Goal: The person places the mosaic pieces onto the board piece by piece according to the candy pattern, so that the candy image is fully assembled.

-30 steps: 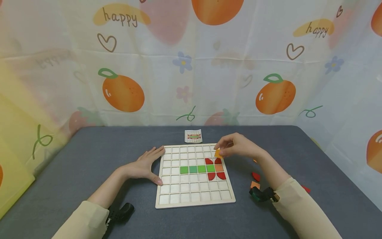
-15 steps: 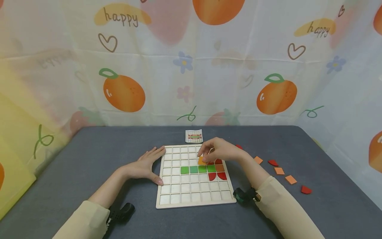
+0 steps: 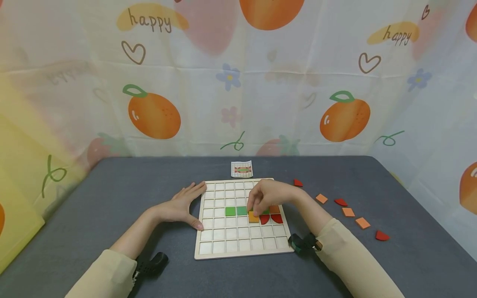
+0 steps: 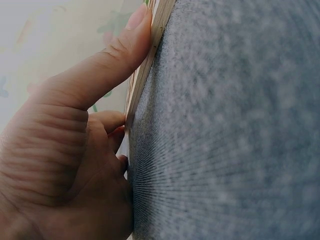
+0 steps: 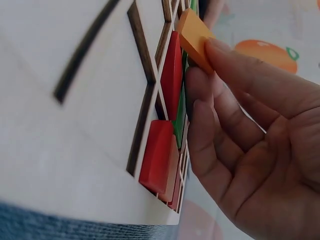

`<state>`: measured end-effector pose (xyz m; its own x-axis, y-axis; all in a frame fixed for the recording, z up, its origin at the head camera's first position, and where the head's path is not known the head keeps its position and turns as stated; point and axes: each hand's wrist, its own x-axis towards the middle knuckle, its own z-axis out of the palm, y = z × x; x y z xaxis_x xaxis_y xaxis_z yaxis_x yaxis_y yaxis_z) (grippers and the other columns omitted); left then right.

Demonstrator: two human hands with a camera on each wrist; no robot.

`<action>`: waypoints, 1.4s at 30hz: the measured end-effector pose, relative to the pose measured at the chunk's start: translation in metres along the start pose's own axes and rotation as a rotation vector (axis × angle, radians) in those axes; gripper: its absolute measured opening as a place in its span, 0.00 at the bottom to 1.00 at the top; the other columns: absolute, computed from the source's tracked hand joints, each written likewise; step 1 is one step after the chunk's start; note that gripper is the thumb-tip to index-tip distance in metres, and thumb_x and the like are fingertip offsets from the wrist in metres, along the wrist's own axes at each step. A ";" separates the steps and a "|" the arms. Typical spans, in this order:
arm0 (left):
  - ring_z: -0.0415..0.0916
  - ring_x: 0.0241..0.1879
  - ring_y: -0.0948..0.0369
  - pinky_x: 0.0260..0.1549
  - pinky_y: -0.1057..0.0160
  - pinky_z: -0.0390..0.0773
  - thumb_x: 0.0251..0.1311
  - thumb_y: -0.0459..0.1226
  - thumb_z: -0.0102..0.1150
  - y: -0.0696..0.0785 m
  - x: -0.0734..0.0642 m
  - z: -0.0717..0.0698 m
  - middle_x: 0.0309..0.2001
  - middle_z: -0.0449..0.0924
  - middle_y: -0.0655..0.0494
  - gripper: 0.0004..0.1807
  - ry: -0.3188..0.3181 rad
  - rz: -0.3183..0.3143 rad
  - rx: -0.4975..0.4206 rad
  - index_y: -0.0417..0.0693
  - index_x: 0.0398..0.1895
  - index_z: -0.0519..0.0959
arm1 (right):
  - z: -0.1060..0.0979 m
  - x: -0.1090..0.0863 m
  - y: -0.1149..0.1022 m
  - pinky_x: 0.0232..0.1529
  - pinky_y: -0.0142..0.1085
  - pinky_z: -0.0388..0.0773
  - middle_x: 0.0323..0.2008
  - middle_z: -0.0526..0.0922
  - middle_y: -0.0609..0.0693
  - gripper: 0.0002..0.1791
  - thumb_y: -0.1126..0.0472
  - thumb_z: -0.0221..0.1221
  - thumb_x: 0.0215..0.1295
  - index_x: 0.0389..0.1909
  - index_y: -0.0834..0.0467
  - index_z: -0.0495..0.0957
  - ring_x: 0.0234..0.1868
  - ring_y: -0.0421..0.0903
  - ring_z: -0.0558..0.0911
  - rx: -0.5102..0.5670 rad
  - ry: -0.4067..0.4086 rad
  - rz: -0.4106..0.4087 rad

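Note:
My left hand lies at the left side of the wooden grid board, thumb and fingers spread along its edge. In the left wrist view the thumb presses the board's rim. Thumb and fingers of my right hand pinch an orange square tile over the grid, left of two red quarter-round pieces. The right wrist view shows the tile tilted, close to the board. Green square tiles form a row ending in an orange tile; my right hand partly hides them.
Loose orange squares and red quarter-round pieces lie scattered on the dark table to the right. Behind the board lies a small card with a coloured grid pattern. A fruit-printed curtain hangs behind the table.
My right hand has carried the orange tile from the board's upper right corner leftward, then nearer to me, below the green row. The left hand has stayed at the board's edge.

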<state>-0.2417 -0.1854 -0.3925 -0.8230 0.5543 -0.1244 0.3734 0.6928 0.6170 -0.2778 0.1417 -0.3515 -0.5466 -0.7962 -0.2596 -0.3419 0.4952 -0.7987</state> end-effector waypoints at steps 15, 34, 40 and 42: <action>0.32 0.79 0.35 0.72 0.28 0.37 0.40 0.57 0.77 0.000 0.001 0.000 0.81 0.38 0.41 0.69 0.010 -0.001 0.013 0.41 0.79 0.46 | 0.007 0.002 -0.005 0.26 0.30 0.72 0.29 0.89 0.55 0.06 0.70 0.68 0.55 0.34 0.62 0.86 0.25 0.37 0.82 -0.076 0.010 0.011; 0.31 0.79 0.35 0.72 0.29 0.37 0.39 0.58 0.77 0.001 0.000 0.000 0.81 0.38 0.42 0.69 0.006 -0.004 0.009 0.41 0.79 0.46 | -0.015 -0.022 -0.001 0.41 0.39 0.84 0.35 0.89 0.51 0.08 0.65 0.68 0.58 0.40 0.60 0.86 0.34 0.43 0.87 -0.116 0.113 0.032; 0.30 0.79 0.36 0.72 0.29 0.36 0.40 0.57 0.77 0.002 0.000 0.000 0.81 0.37 0.41 0.69 0.001 -0.006 -0.001 0.41 0.79 0.45 | -0.029 -0.040 0.005 0.43 0.38 0.83 0.37 0.90 0.52 0.10 0.64 0.68 0.58 0.41 0.60 0.86 0.37 0.45 0.87 -0.124 0.177 0.058; 0.30 0.79 0.36 0.72 0.29 0.36 0.40 0.57 0.77 0.002 -0.001 0.000 0.81 0.37 0.41 0.69 0.000 -0.005 0.000 0.41 0.79 0.45 | -0.034 -0.048 0.008 0.44 0.38 0.83 0.39 0.89 0.54 0.12 0.64 0.68 0.59 0.44 0.61 0.85 0.39 0.44 0.87 -0.118 0.202 0.070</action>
<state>-0.2403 -0.1847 -0.3913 -0.8247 0.5511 -0.1273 0.3695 0.6953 0.6164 -0.2806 0.1958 -0.3268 -0.7100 -0.6785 -0.1887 -0.3783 0.5934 -0.7104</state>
